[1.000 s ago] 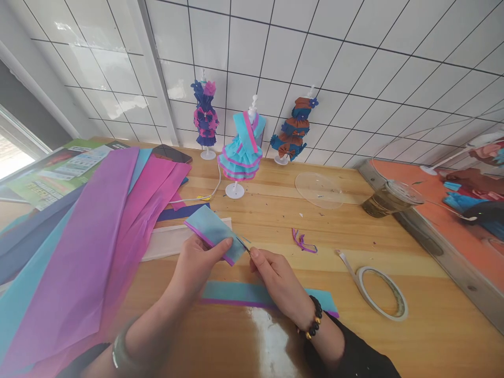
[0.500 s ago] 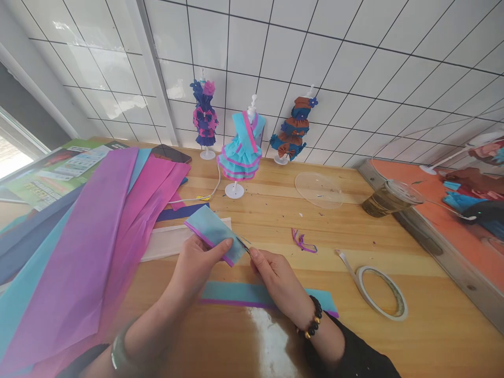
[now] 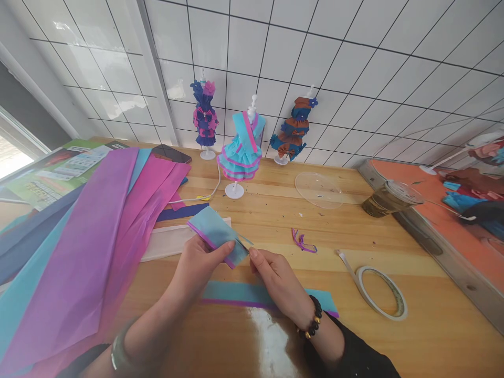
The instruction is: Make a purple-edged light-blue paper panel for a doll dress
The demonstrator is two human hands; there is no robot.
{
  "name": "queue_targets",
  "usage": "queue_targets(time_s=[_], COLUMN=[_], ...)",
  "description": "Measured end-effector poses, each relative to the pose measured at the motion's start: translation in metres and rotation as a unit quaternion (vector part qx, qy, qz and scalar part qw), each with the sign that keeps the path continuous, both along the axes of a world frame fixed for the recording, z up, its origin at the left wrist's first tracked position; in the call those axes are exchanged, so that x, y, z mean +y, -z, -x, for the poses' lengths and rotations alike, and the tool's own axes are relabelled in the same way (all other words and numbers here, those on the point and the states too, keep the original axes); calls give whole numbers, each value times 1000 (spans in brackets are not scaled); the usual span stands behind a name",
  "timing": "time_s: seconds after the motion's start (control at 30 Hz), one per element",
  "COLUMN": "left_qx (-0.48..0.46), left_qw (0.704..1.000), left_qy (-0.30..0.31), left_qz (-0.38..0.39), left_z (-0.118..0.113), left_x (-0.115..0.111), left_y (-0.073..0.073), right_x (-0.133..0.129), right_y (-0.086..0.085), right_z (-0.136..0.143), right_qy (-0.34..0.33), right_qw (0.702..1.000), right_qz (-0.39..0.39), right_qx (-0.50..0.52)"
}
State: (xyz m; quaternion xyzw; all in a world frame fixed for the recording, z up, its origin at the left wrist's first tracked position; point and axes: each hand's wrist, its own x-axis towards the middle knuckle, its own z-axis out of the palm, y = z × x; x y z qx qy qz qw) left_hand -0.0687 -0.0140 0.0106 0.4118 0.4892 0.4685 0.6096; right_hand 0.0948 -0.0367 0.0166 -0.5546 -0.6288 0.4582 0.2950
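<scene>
My left hand [image 3: 201, 263] pinches a folded light-blue paper piece [image 3: 212, 228] with a purple border, thumb on top. In my right hand [image 3: 275, 278] are scissors [image 3: 242, 243], their handles mostly hidden by my fingers. The blades lie at the paper's right edge, where a thin blue sliver [image 3: 246, 239] hangs partly cut away. Beneath my hands, a long light-blue strip [image 3: 236, 292] with a purple edge lies flat on the table. Beyond the paper stands a small dress form [image 3: 241, 147] in a light-blue ruffled dress with pink trim.
Purple, pink and blue paper sheets [image 3: 94, 226] cover the left side. Two more dressed forms [image 3: 205, 113] stand by the tiled wall. A tape roll [image 3: 381, 294], purple scraps [image 3: 302, 241], a clear disc [image 3: 318, 190] and a lidded cup [image 3: 388, 198] are on the right.
The scissors have cut slightly further along the paper's edge, and the thin sliver sticks out longer. My left hand and the paper have shifted a little to the right.
</scene>
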Motion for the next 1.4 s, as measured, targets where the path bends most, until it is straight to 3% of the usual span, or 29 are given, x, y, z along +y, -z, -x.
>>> queue_targets(time_s=[0.67,1.4], left_qx=[3,-2], left_qw=[999,999], left_qy=[29,27], left_qz=[17,22], left_z=[-5,-5], left_x=[-3,-3], left_y=[-5,0], right_x=[0,1], right_y=[1,3], right_z=[0,0], right_qy=[1,1], right_qw=[1000,1000], right_qz=[1,3], right_qx=[9,3])
